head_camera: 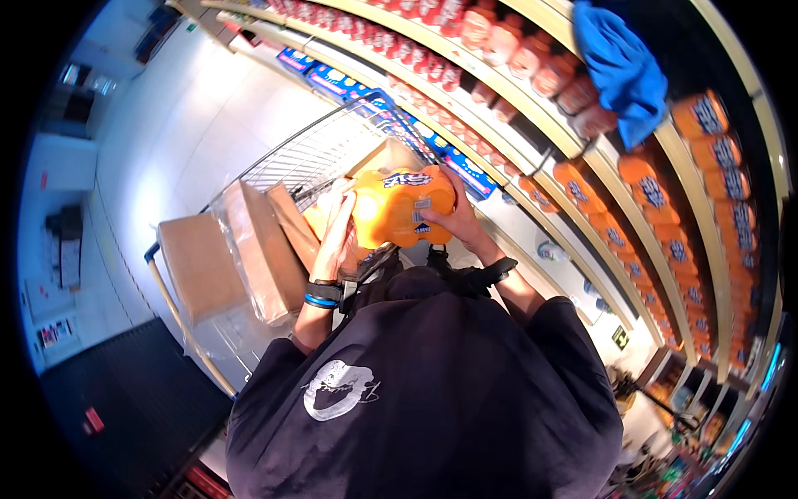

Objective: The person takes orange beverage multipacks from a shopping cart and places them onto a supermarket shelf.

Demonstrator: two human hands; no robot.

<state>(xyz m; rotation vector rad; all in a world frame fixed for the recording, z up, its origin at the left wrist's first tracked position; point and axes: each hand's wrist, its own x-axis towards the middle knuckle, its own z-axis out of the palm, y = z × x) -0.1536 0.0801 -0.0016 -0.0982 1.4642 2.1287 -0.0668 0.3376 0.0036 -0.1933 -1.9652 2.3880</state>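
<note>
Between my hands, in front of my chest, is an orange shrink-wrapped multipack of Fanta (399, 206). My left hand (340, 227) grips its left side, while my right hand (458, 215) clasps the right side with the thumb across the wrapper. Beneath and beyond the pack stands a wire shopping cart (305, 146). Inside the cart are cardboard boxes (259, 249), partly covered in clear plastic film, and more orange packaging beside my left hand. The bottom of the held pack is hidden.
Shelves on the right hold rows of orange Fanta packs (651, 190) and red-labelled bottles (492, 40). A blue cloth (623, 68) hangs over a shelf edge. Blue cartons (327, 81) line the lowest level. A black mat (137, 387) lies at the lower left.
</note>
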